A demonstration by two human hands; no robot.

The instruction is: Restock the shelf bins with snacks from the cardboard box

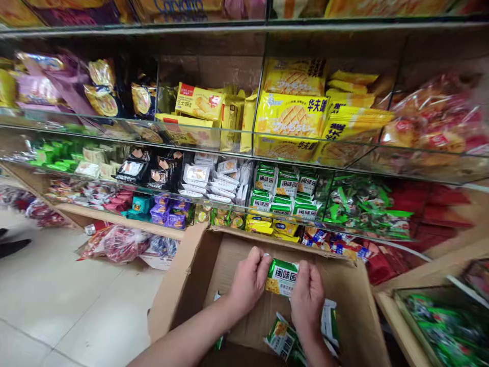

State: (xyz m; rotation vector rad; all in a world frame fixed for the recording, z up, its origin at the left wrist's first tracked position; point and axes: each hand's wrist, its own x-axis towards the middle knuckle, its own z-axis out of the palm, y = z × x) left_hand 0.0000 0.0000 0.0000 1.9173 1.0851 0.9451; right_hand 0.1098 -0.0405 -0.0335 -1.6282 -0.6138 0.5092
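Between my two hands is a green and white snack packet (281, 278) with a picture of crackers on its front, held above an open cardboard box. My left hand (250, 278) pinches its left end, fingers curled. On the right end, my right hand (307, 295) grips with thumb and bent fingers. Several more packets like it (281, 336) lie loose in the cardboard box (198, 260), partly hidden by my right arm. Matching green packets (286, 183) are stacked in rows in a glass-fronted shelf compartment just beyond the box.
Shelves with glass fronts (214, 199) hold many wrapped snacks, including yellow waffle packs (290, 114) and white packets (217, 178). Bagged goods (126, 243) sit low on the left, by the tiled floor (84, 306). A wooden bin (405, 316) stands at right. A dark shoe (14, 247) shows far left.
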